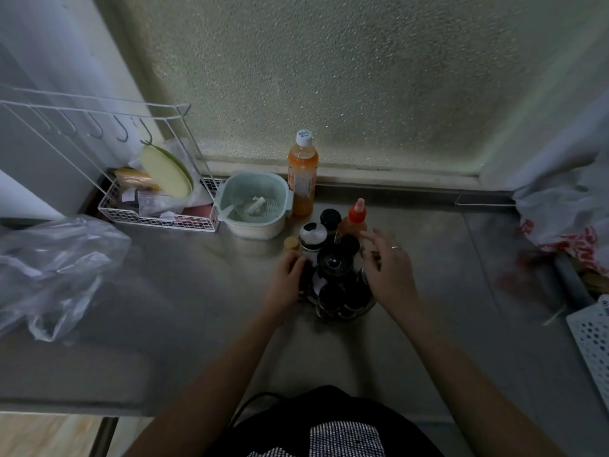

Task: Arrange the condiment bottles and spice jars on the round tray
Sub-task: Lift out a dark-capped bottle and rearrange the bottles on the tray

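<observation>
A tight cluster of dark-capped spice jars (333, 296) and bottles stands on the round tray (364, 310), whose metal rim shows at the front right. In the cluster are a red-capped sauce bottle (356, 216), a black-capped bottle (330, 219), a white-and-black-lidded jar (313, 237) and a small yellow-capped jar (291, 243). My left hand (286, 280) grips a dark jar at the cluster's left edge. My right hand (390, 267) hovers at the right side, fingers loosely spread, holding nothing. A tall orange bottle (302, 174) stands behind, off the tray.
A pale green strainer bowl (253, 202) sits left of the orange bottle. A white wire rack (158, 192) holds a plate and packets at the back left. Clear plastic bags (56, 272) lie at left, a red-printed bag (566, 222) and a white perforated basket (593, 338) at right.
</observation>
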The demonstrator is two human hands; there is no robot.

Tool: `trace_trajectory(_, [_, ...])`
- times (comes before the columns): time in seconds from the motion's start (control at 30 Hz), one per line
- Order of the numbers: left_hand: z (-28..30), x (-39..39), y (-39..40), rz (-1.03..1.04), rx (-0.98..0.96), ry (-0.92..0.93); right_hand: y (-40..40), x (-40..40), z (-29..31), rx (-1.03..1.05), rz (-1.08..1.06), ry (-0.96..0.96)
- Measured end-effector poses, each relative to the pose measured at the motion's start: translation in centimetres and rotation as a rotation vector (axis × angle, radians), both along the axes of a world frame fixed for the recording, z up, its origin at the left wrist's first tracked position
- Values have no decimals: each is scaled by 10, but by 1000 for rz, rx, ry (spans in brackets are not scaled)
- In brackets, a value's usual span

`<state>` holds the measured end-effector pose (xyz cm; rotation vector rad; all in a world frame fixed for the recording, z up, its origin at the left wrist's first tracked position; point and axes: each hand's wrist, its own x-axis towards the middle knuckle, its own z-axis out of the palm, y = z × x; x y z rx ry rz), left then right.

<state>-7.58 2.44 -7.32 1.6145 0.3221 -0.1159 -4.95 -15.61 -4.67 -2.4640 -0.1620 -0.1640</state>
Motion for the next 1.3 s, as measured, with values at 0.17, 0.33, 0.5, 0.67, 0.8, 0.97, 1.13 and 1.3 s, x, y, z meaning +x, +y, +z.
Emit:
trace_trajectory(0.17, [3,2,4,16,11,-44,15,-9,20,-284,227,45])
trace_trajectory(0.33, [-8,-12,2,-2,47,-85,25,-2,13,-323,266,210])
trace_trajectory(0.5, [-4,-12,-1,54,-100,33,23,-2,12,-165,272,131])
trace_trajectory(0.67, [-3,-6,-3,131,-193,79,20,-9,19,183,208,155])
trace_trajectory(0.8, [-3,-7,-6,171,-188,101,19,-12,27,236,205,171])
trace_trajectory(0.97, [-1,-7,-5,190,-187,129,23,-14,30,243,188,141])
trace_trajectory(1.13, [3,-13,-2,167,-63,46,22,-12,46,285,134,35])
trace_trajectory(1.3, [0,-19,8,213,128,-6,14,-11,65,400,83,-21])
